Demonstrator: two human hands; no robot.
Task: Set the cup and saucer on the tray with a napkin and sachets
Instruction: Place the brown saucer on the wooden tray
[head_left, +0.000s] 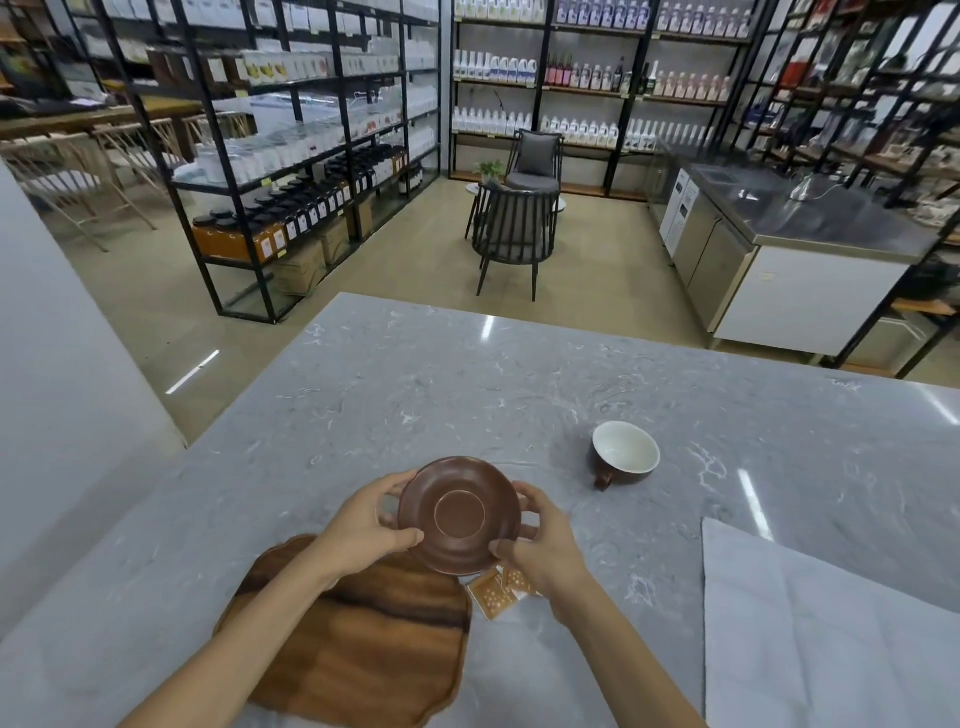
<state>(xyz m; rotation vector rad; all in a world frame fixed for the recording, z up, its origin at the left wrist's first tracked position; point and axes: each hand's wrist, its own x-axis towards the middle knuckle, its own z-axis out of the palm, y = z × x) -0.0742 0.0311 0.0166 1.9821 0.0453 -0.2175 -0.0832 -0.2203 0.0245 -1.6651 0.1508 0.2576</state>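
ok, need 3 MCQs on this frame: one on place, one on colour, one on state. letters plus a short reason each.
1. Where is the cup?
A. on the tray
B. on the countertop, right of the saucer
C. in the left hand

2. What colour is the inside of the cup?
A. white
B. brown
C. blue

3. What state is the saucer in?
A. lying on the tray
B. under the cup
C. held by both hands

Answers:
1 B, it stands on the grey countertop, apart from the tray.
2 A, white inside, brown outside.
3 C, the left hand and right hand grip its rim.

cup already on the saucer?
No: the cup sits alone on the counter, apart from the saucer both hands hold.
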